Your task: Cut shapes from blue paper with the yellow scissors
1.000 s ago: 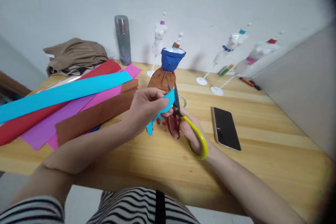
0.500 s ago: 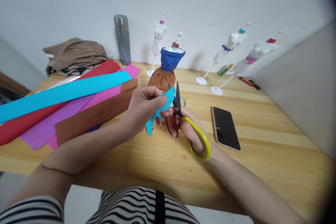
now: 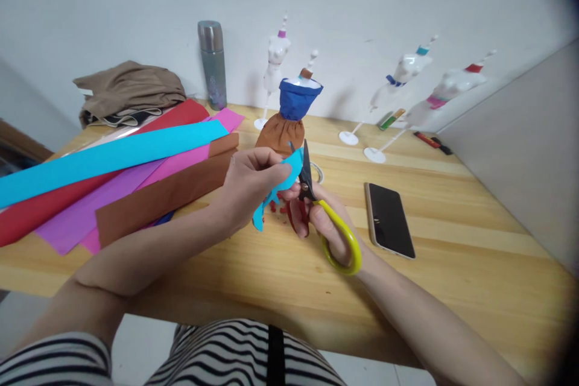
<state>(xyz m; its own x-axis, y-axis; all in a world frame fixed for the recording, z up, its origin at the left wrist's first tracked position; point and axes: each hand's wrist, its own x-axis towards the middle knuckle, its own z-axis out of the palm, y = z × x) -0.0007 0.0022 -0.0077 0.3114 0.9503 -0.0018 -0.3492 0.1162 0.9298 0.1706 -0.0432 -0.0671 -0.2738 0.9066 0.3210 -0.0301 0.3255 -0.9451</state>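
Observation:
My left hand [image 3: 253,184] pinches a small piece of light-blue crepe paper [image 3: 292,170] between thumb and fingers, and a cut strip of it dangles below. Scissors [image 3: 306,187] with black blades and a yellow handle loop are in my right hand [image 3: 332,223], thumb through the loop; the other loop looks red. The blades stand apart at the paper's right edge. Just behind the hands is a mini mannequin wearing a blue top [image 3: 299,99] and a gathered brown skirt [image 3: 281,134]. Red scraps [image 3: 277,207] lie under the paper.
At left are layered paper sheets, a light-blue one [image 3: 113,154] on top, and folded brown cloth [image 3: 131,90]. A flask [image 3: 212,66] stands against the wall. More white mannequins [image 3: 278,54] are at the back. A phone [image 3: 389,220] lies right, a tape roll [image 3: 319,172] behind my right hand.
The view has shifted slightly. Both hands keep almost the same pose, with the paper still between the parted scissor blades.

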